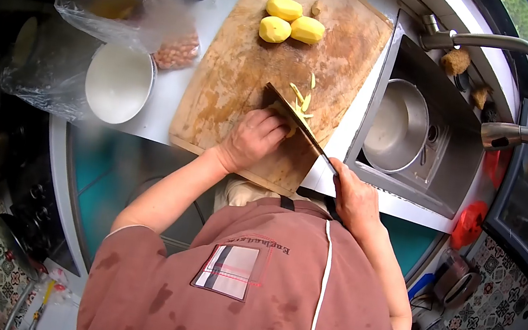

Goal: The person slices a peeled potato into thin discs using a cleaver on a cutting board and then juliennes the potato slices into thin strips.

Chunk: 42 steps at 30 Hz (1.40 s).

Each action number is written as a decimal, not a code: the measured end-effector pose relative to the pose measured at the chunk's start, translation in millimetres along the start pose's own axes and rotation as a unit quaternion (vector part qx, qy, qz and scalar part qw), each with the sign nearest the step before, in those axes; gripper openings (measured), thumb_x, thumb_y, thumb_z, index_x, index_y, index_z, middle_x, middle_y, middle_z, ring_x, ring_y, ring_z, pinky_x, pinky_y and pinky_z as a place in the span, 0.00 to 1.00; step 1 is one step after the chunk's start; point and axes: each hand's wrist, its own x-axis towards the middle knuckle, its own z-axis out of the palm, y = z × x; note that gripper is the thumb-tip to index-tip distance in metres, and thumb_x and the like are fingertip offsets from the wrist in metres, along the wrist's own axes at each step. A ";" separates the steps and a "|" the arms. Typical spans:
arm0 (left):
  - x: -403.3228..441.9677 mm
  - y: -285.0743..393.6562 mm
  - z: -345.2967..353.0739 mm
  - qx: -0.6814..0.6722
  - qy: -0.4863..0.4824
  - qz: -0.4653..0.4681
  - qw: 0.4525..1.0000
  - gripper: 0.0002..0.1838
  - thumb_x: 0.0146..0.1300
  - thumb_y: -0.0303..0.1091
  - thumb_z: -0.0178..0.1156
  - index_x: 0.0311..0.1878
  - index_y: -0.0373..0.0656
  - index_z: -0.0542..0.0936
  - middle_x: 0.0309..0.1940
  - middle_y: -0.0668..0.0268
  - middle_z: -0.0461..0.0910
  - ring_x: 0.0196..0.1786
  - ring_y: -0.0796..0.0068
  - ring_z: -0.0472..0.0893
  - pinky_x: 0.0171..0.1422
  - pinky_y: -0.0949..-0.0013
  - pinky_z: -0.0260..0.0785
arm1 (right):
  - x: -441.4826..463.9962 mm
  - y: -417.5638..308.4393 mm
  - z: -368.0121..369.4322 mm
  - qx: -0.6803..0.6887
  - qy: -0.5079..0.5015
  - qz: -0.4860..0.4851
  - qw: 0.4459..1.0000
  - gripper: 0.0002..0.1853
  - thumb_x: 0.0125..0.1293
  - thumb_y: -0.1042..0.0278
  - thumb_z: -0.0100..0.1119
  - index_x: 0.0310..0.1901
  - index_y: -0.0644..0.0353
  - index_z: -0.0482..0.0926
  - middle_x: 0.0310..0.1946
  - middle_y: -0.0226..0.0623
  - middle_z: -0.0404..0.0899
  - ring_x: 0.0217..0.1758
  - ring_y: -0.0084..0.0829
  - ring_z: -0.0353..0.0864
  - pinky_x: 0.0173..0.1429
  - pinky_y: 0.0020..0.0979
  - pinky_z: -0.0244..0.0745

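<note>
Brown shirt (293, 266) filled six o'clock, lol. Slicing seemed underway: right hand (356, 199) wrapped tight round the knife (304, 128), left hand (255, 139) curled over some mostly hidden piece (291, 130) on the board (228, 83), yellow strips (306, 105) at one, potatoes (307, 30) at twelve. Next cut probably needed tucked fingertips.

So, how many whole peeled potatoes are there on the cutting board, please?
3, clustered at the far end of the cutting board: a back potato, a left potato and a right potato. Whatever lies under the left hand is mostly hidden.
</note>
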 end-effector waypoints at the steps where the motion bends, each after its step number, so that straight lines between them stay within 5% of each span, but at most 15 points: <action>1: 1.1 -0.6 -0.4 0.001 0.003 0.001 1.000 0.14 0.49 0.26 0.64 0.42 0.42 0.82 0.45 0.64 0.79 0.51 0.59 0.78 0.52 0.61 0.73 | -0.6 -4.7 -7.3 -0.004 -0.006 0.001 1.000 0.19 0.65 0.76 0.57 0.58 0.53 0.75 0.28 0.39 0.79 0.25 0.43 0.81 0.26 0.40 0.75; 6: 4.2 -0.7 -1.1 -0.022 -0.003 -0.013 1.000 0.15 0.48 0.25 0.64 0.43 0.41 0.83 0.47 0.63 0.80 0.52 0.58 0.78 0.53 0.61 0.74 | -10.8 -21.7 -45.3 -0.055 -0.042 -0.002 0.998 0.20 0.66 0.77 0.54 0.58 0.51 0.74 0.28 0.35 0.78 0.25 0.38 0.82 0.25 0.37 0.75; 10: 2.0 -2.5 1.0 -0.006 0.021 -0.001 1.000 0.15 0.48 0.25 0.65 0.43 0.41 0.83 0.47 0.63 0.80 0.52 0.58 0.78 0.54 0.60 0.74 | -5.1 -2.1 1.9 -0.051 -0.015 -0.011 0.999 0.20 0.66 0.77 0.53 0.59 0.50 0.74 0.29 0.36 0.79 0.25 0.39 0.82 0.27 0.39 0.75; 23: -0.4 0.0 0.0 -0.010 0.017 -0.012 1.000 0.15 0.48 0.25 0.64 0.43 0.41 0.83 0.47 0.62 0.80 0.53 0.59 0.78 0.55 0.61 0.74 | -1.7 -20.1 -32.2 -0.036 -0.045 -0.007 0.998 0.24 0.62 0.80 0.52 0.60 0.52 0.73 0.30 0.38 0.80 0.26 0.41 0.81 0.29 0.40 0.77; 32: -0.7 4.4 -14.5 -0.004 -0.005 0.004 1.000 0.14 0.50 0.26 0.62 0.42 0.39 0.83 0.44 0.61 0.80 0.51 0.59 0.79 0.53 0.61 0.74 | 4.1 -5.0 1.1 -0.009 -0.022 0.006 1.000 0.18 0.68 0.75 0.53 0.58 0.52 0.76 0.31 0.41 0.82 0.27 0.46 0.83 0.28 0.43 0.77; 36: -9.3 0.1 -12.8 -0.005 -0.034 -0.007 0.999 0.19 0.52 0.26 0.65 0.50 0.38 0.81 0.51 0.58 0.78 0.56 0.55 0.77 0.59 0.58 0.73 | 2.2 -3.2 3.6 -0.018 -0.034 0.009 0.999 0.19 0.67 0.76 0.53 0.59 0.52 0.75 0.33 0.40 0.83 0.28 0.45 0.83 0.29 0.42 0.77; 42: -5.1 0.3 -8.2 0.008 0.010 -0.011 1.000 0.17 0.50 0.27 0.63 0.47 0.40 0.82 0.50 0.61 0.78 0.56 0.57 0.76 0.55 0.60 0.73 | -7.4 -22.5 -29.9 -0.056 -0.040 -0.010 0.998 0.22 0.64 0.77 0.55 0.60 0.52 0.73 0.31 0.38 0.80 0.26 0.41 0.82 0.27 0.39 0.77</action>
